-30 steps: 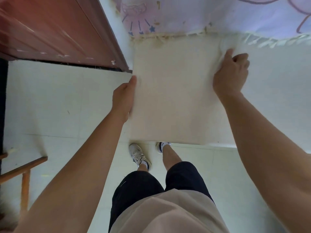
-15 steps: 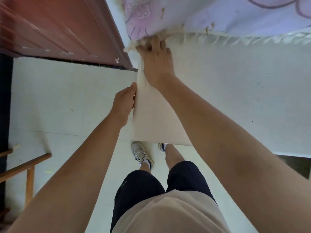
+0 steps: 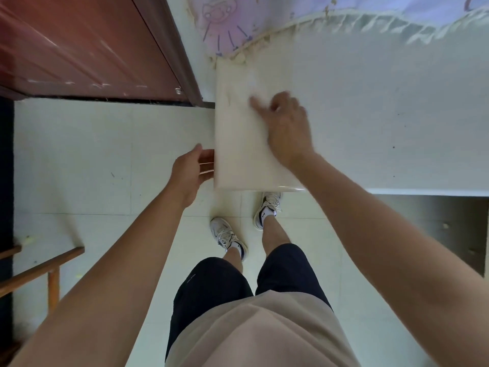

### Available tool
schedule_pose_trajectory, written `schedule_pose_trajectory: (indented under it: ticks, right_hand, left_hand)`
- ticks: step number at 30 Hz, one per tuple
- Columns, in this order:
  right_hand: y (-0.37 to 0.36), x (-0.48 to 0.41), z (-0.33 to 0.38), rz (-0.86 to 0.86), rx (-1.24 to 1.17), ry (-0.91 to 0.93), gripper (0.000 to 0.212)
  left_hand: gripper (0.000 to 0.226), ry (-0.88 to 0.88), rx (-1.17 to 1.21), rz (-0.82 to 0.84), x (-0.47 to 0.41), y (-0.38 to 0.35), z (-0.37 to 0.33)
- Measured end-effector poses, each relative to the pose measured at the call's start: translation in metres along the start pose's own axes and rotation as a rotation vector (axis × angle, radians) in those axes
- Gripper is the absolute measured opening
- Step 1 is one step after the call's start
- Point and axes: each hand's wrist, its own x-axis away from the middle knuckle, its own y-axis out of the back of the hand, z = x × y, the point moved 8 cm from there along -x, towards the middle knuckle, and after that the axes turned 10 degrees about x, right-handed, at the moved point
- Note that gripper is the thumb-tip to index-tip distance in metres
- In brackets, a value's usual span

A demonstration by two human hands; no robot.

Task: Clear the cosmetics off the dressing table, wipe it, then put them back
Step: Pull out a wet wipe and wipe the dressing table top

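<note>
1. We look straight down on a pale tiled floor (image 3: pixel 79 154), which fills most of the view.
2. A white tabletop (image 3: pixel 397 115) spans the right side, with a dark opening (image 3: pixel 436 229) below its near edge.
3. A reddish-brown wooden door (image 3: pixel 79 49) fills the upper left corner.
4. A lilac fabric with a cartoon print (image 3: pixel 225 19) lies along the far edge of the tabletop.
5. A cream cloth (image 3: pixel 238 144) covers the left end of the tabletop, from the near edge to the frayed far edge.
6. The right hand (image 3: pixel 287 128) rests on top of the cloth. It is blurred, with one finger stretched out, and we cannot tell whether it grips anything.
7. The left hand (image 3: pixel 189 173) is at the cloth's left edge, fingers loose and wide, fingertips touching the edge.
8. Wooden rails (image 3: pixel 39 271) show at the lower left.
9. White trainers (image 3: pixel 227 237) stand on the floor below the cloth.
</note>
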Motion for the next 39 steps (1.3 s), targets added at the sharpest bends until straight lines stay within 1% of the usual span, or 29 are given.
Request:
schedule_pose_trajectory:
  ticks: [2, 4, 5, 6, 7, 8, 10, 12, 14, 16, 17, 18, 19, 21, 23, 24, 25, 26, 27, 28, 30, 31, 32, 33, 34, 35, 36, 37, 39]
  right_hand:
    - [-0.004, 0.039, 0.051, 0.004, -0.033, 0.275, 0.058]
    - [-0.005, 0.082, 0.086, -0.009, -0.080, 0.477, 0.053]
    - [-0.003, 0.098, 0.091, -0.016, -0.121, 0.510, 0.050]
    - [0.001, 0.108, 0.087, -0.037, -0.170, 0.493, 0.047]
    - [0.009, 0.112, 0.073, -0.086, -0.227, 0.426, 0.045]
    - [0.017, 0.112, 0.050, -0.153, -0.275, 0.313, 0.046]
    - [0.030, 0.106, -0.015, -0.249, -0.303, -0.034, 0.048]
    - [0.034, 0.105, -0.088, -0.279, -0.252, -0.412, 0.048]
    - [0.029, 0.112, -0.143, -0.233, -0.167, -0.700, 0.052]
    - [0.016, 0.123, -0.164, -0.108, -0.055, -0.855, 0.058]
    - [0.011, 0.127, -0.158, -0.057, 0.002, -0.857, 0.061]
    - [0.007, 0.128, -0.140, -0.027, 0.046, -0.789, 0.063]
    - [0.003, 0.126, -0.112, -0.020, 0.059, -0.652, 0.065]
    - [-0.003, 0.125, -0.038, -0.005, -0.008, -0.265, 0.068]
    - [-0.007, 0.137, 0.026, 0.074, -0.052, 0.121, 0.070]
    - [-0.008, 0.143, 0.042, 0.121, -0.057, 0.248, 0.070]
    - [-0.006, 0.146, 0.044, 0.136, -0.088, 0.307, 0.068]
    - [0.003, 0.146, 0.035, 0.103, -0.145, 0.298, 0.066]
    - [0.014, 0.143, 0.017, 0.027, -0.196, 0.238, 0.064]
    - [0.027, 0.139, -0.009, -0.065, -0.231, 0.137, 0.063]
    - [0.044, 0.135, -0.086, -0.213, -0.240, -0.186, 0.062]
    - [0.047, 0.136, -0.133, -0.236, -0.229, -0.387, 0.061]
    - [0.046, 0.142, -0.178, -0.216, -0.216, -0.593, 0.061]
    - [0.040, 0.151, -0.217, -0.141, -0.190, -0.770, 0.063]
    - [0.032, 0.162, -0.243, -0.020, -0.134, -0.887, 0.066]
    - [0.026, 0.171, -0.252, 0.095, -0.055, -0.913, 0.068]
    - [0.021, 0.174, -0.247, 0.166, 0.019, -0.869, 0.070]
    - [0.017, 0.172, -0.228, 0.183, 0.067, -0.755, 0.071]
    - [0.008, 0.165, -0.156, 0.184, 0.093, -0.416, 0.072]
  left_hand:
    - [0.063, 0.037, 0.156, 0.003, 0.004, 0.003, 0.005]
    - [0.073, 0.047, 0.192, 0.020, 0.009, 0.005, 0.010]
    - [0.076, 0.041, 0.183, 0.021, 0.012, 0.005, 0.013]
    - [0.077, 0.020, 0.172, 0.003, 0.014, 0.006, 0.015]
    - [0.077, -0.013, 0.157, -0.027, 0.017, 0.008, 0.014]
    - [0.076, -0.049, 0.129, -0.056, 0.019, 0.008, 0.013]
    - [0.074, -0.106, 0.059, -0.090, 0.024, 0.004, 0.009]
    - [0.070, -0.137, 0.009, -0.100, 0.032, -0.002, 0.009]
    - [0.064, -0.160, -0.014, -0.092, 0.040, -0.007, 0.012]
    - [0.059, -0.181, -0.016, -0.081, 0.049, -0.012, 0.016]
    - [0.058, -0.192, -0.020, -0.081, 0.053, -0.014, 0.016]
    - [0.058, -0.196, -0.025, -0.091, 0.057, -0.016, 0.016]
    - [0.059, -0.193, -0.024, -0.107, 0.060, -0.017, 0.017]
    - [0.060, -0.192, -0.016, -0.125, 0.066, -0.019, 0.020]
    - [0.060, -0.191, -0.018, -0.127, 0.071, -0.023, 0.024]
    - [0.063, -0.184, -0.022, -0.133, 0.073, -0.024, 0.026]
    - [0.066, -0.177, -0.024, -0.150, 0.074, -0.024, 0.027]
    - [0.068, -0.173, -0.023, -0.171, 0.076, -0.024, 0.029]
    - [0.069, -0.171, -0.025, -0.191, 0.078, -0.024, 0.030]
    - [0.069, -0.173, -0.030, -0.211, 0.079, -0.024, 0.032]
    - [0.070, -0.177, -0.027, -0.248, 0.081, -0.026, 0.038]
    - [0.070, -0.173, -0.023, -0.267, 0.082, -0.026, 0.041]
    - [0.070, -0.166, -0.020, -0.281, 0.084, -0.028, 0.043]
    - [0.069, -0.161, -0.020, -0.290, 0.086, -0.030, 0.045]
    - [0.070, -0.157, -0.025, -0.296, 0.087, -0.032, 0.046]
    - [0.069, -0.156, -0.031, -0.298, 0.090, -0.033, 0.046]
    - [0.069, -0.153, -0.039, -0.292, 0.091, -0.035, 0.046]
    - [0.069, -0.152, -0.043, -0.284, 0.094, -0.036, 0.046]
    - [0.071, -0.156, -0.053, -0.256, 0.105, -0.032, 0.044]
